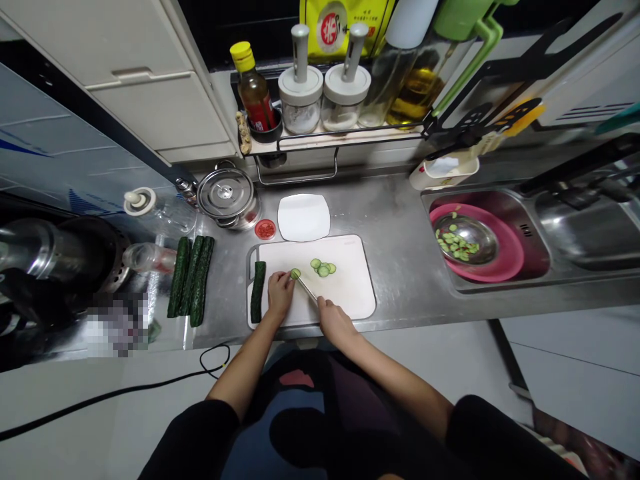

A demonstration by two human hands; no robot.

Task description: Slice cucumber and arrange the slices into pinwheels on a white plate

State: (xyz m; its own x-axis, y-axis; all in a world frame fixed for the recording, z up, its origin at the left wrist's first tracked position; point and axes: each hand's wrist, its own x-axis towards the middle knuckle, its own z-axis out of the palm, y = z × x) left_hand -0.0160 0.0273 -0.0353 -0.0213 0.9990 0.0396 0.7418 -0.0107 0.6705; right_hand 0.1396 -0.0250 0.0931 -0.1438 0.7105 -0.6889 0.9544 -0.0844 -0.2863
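My right hand [336,321] is closed round the handle of a knife [306,287], whose thin blade points up and left over the white cutting board [350,293]. At the blade's tip is a round cucumber slice [296,273]. The fingers of my left hand [281,293] pinch at that slice's left edge; how much cucumber lies under them is hidden. Several cut cucumber slices [324,269] lie in a loose group on the board, right of the blade. A dark green length of cucumber [257,293] rests along the board's left side.
Behind the board sit a white square plate [304,218], a red lid [265,230] and a steel pot [226,195]. Whole cucumbers [201,283] lie to the left. In the sink at right, a pink basin [510,257] holds a metal bowl [487,243]. A condiment rack [345,139] hangs above.
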